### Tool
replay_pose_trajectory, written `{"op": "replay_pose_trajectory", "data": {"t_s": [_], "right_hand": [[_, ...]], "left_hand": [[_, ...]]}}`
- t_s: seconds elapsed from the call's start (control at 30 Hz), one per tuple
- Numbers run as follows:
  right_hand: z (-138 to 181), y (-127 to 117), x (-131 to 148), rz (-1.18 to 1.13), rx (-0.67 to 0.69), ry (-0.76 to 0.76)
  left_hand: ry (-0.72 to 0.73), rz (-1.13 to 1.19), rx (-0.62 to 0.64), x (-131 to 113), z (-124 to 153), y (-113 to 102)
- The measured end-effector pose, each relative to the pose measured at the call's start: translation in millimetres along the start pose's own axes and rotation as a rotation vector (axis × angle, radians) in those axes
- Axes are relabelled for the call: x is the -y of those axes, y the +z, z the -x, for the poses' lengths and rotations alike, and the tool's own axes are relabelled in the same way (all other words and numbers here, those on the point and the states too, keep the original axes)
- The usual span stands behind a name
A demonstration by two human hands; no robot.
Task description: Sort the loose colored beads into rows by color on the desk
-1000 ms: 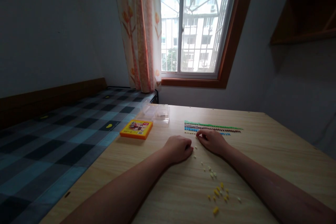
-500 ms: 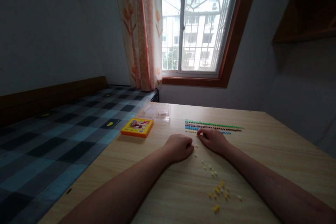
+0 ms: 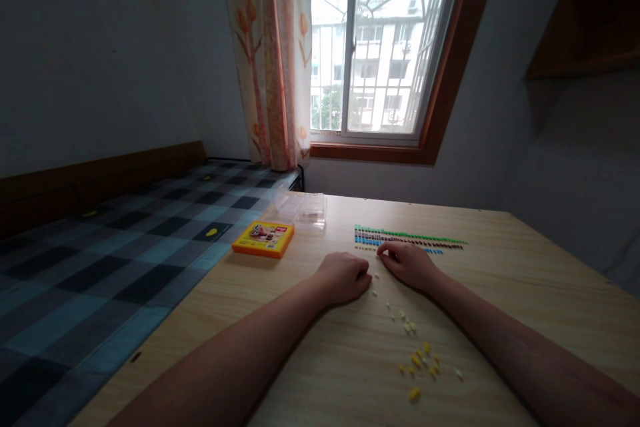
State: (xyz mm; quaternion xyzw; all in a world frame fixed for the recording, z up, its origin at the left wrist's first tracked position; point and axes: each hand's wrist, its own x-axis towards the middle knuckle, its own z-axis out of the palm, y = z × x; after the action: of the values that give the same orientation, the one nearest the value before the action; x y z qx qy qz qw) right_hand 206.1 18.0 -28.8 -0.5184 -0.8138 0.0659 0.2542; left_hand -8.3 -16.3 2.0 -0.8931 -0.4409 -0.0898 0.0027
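Observation:
My right hand [image 3: 406,265] rests on the table, thumb and forefinger pinched together at the right end of a short row of cream pieces [image 3: 365,247]. A tiny cream piece seems to be at its fingertips. Behind that row lie straight rows of blue pieces [image 3: 434,251], brown pieces [image 3: 453,246] and green pieces [image 3: 440,239]; the hand covers part of them. My left hand [image 3: 346,276] lies just left of it with fingers curled closed, and what they hold, if anything, is hidden. Loose cream pieces [image 3: 407,325] and yellow pieces [image 3: 416,359] are scattered nearer me.
An orange-yellow box [image 3: 264,239] with a printed lid sits at the table's left side. Behind it stands a clear plastic case [image 3: 313,208]. A bed with a checked cover [image 3: 150,280] adjoins the wooden table [image 3: 300,360] on the left. A window [image 3: 383,53] is beyond.
The view has shifted slightly, so everything appears a little further right and higher. Both hands keep nearly the same pose and place beside the rows.

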Motion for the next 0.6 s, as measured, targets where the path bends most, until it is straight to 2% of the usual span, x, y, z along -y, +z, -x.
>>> {"op": "replay_pose_trajectory", "data": {"t_s": [0.6], "right_hand": [[-0.6,0.1,0.5,0.013,0.0,0.008]], "left_hand": [[-0.011,0.003,-0.01,2.2,-0.7,3.5]]}}
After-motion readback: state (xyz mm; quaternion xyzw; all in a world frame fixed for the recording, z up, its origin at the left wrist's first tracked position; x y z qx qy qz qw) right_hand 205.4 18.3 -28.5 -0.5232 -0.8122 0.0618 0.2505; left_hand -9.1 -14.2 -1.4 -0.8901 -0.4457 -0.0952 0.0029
